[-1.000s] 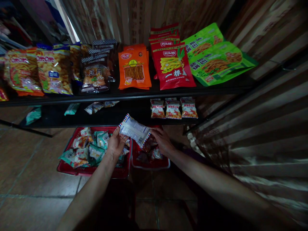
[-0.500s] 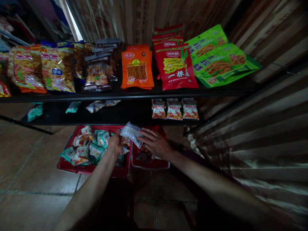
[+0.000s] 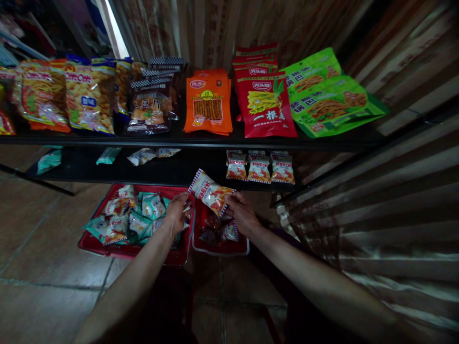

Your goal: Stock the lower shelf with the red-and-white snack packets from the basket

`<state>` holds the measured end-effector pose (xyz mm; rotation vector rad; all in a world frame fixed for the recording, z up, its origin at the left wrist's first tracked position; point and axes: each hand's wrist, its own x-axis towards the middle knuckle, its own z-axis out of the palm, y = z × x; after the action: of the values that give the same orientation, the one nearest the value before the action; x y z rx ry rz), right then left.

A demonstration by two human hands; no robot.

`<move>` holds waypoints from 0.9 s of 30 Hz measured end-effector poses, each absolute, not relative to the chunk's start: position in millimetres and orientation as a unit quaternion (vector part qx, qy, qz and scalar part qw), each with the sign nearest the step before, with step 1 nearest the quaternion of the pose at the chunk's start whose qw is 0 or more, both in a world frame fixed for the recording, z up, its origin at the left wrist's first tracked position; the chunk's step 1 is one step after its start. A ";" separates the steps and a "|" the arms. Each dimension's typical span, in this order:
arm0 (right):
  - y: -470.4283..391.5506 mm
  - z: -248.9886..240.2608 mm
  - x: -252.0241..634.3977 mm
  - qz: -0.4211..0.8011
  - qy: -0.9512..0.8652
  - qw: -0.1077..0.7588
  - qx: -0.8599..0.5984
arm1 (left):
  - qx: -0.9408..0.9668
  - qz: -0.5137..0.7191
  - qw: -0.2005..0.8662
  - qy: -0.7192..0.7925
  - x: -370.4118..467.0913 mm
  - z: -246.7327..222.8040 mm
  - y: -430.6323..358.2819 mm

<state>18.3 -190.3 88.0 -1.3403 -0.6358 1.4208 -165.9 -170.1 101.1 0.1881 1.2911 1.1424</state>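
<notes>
A small white-and-orange snack packet (image 3: 212, 193) with striped ends is held over the baskets, its printed front facing me and tilted down to the right. My right hand (image 3: 242, 212) grips its right end between thumb and fingers. The fingers of my left hand (image 3: 178, 210) are curled at its left end, close to the corner. Beneath my left hand is a red basket (image 3: 84, 242) of white-and-orange and teal packets (image 3: 152, 206). Below my right hand sits a smaller red basket (image 3: 220, 249) with a few packets, partly hidden.
On the lower black shelf (image 3: 201, 172), several matching packets (image 3: 258, 168) stand in rows at right; teal packets (image 3: 109, 155) lie at left. The upper shelf (image 3: 158, 138) holds larger bags, including orange (image 3: 208, 105), red (image 3: 267, 105) and green (image 3: 333, 102) ones. A curtain (image 3: 358, 215) hangs at right.
The packet has been turned from its plain silvery back to its printed front. My right hand has gone from lying spread against it to gripping its right end.
</notes>
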 end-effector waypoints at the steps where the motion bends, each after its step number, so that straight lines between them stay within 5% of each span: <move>1: -190.9 86.4 17.8 0.620 -0.221 0.513 -0.550 | 0.074 0.499 0.656 0.561 -165.1 99.4 -170.2; 8: -199.6 77.6 11.2 0.680 -0.093 0.472 -0.553 | 0.052 0.534 0.658 0.528 -164.7 97.7 -166.6; 27: -231.1 49.9 3.5 0.714 -0.184 0.386 -0.555 | 0.095 0.571 0.568 0.585 -171.6 106.4 -165.0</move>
<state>3.5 -231.1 49.9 -1.4125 -0.4690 1.8168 -171.6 -165.0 106.4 0.2238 1.3734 1.3414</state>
